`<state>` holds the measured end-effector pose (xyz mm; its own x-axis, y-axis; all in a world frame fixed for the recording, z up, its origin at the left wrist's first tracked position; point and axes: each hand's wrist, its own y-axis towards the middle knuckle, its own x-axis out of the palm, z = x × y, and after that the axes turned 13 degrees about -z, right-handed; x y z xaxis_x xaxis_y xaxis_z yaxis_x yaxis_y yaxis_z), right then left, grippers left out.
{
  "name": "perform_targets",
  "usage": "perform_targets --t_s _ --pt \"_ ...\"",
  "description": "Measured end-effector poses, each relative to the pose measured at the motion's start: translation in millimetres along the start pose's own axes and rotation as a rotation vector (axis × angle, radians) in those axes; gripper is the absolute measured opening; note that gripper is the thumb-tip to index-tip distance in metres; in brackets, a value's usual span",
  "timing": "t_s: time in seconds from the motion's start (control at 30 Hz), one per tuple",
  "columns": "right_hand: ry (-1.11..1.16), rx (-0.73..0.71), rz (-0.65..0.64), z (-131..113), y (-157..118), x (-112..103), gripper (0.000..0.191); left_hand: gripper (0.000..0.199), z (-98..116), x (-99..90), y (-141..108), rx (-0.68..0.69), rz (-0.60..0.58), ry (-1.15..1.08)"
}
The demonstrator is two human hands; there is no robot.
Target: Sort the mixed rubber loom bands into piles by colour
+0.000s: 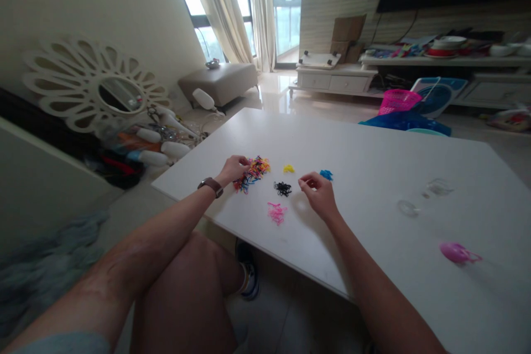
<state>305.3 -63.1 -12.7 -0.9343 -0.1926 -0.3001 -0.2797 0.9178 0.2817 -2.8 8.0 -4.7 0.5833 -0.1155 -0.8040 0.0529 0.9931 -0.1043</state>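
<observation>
Small rubber bands lie in heaps on a white table [365, 215]. My left hand [234, 170], a brown-strapped watch [211, 187] on its wrist, touches the mixed-colour heap [259, 167] with fingertips pinched together. My right hand [318, 193] hovers just right of the black heap [282, 188], thumb and fingers closed in a pinch. Whatever either pinch holds is too small to make out. Behind the right hand sits a blue heap [326, 175]. A yellow heap [289, 168] lies between the hands, and a pink heap [277, 213] is nearer the front edge.
On the table's right side are a pink egg-shaped item [458, 253] and clear round pieces [409, 208]. Past the far edge stands a pink basket [394, 102] by blue plastic. A petal-framed mirror [120, 94] leans at the left, near a beige ottoman [219, 83].
</observation>
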Motion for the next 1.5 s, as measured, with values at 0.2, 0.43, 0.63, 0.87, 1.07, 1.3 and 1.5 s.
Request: perform_targets --t_s 0.2,0.43,0.63,0.87,1.07,1.3,1.5 --pt "-0.139 -0.083 -0.008 -2 0 1 0.013 0.022 25 9.2 -5 0.161 -0.059 -0.025" --pt "-0.340 -0.164 -0.091 -1 -3 1 0.013 0.017 52 41.6 3 0.155 -0.170 -0.054" --pt "-0.371 -0.173 -0.106 2 -6 -1 0.012 0.032 71 60.7 11 0.196 -0.214 -0.040" --pt "-0.373 -0.150 -0.146 4 -6 0 0.012 0.040 80 60.2 14 0.210 -0.279 -0.037" --pt "-0.573 -0.195 -0.170 15 -8 1 0.014 0.030 68 21.9 18 0.110 0.070 -0.070" --pt "-0.855 -0.136 -0.301 17 8 15 0.013 0.028 38 3.3 13 0.062 0.196 -0.154" --pt "-0.970 -0.059 -0.449 0 61 54 0.014 0.030 30 0.6 8 0.080 0.178 -0.174"
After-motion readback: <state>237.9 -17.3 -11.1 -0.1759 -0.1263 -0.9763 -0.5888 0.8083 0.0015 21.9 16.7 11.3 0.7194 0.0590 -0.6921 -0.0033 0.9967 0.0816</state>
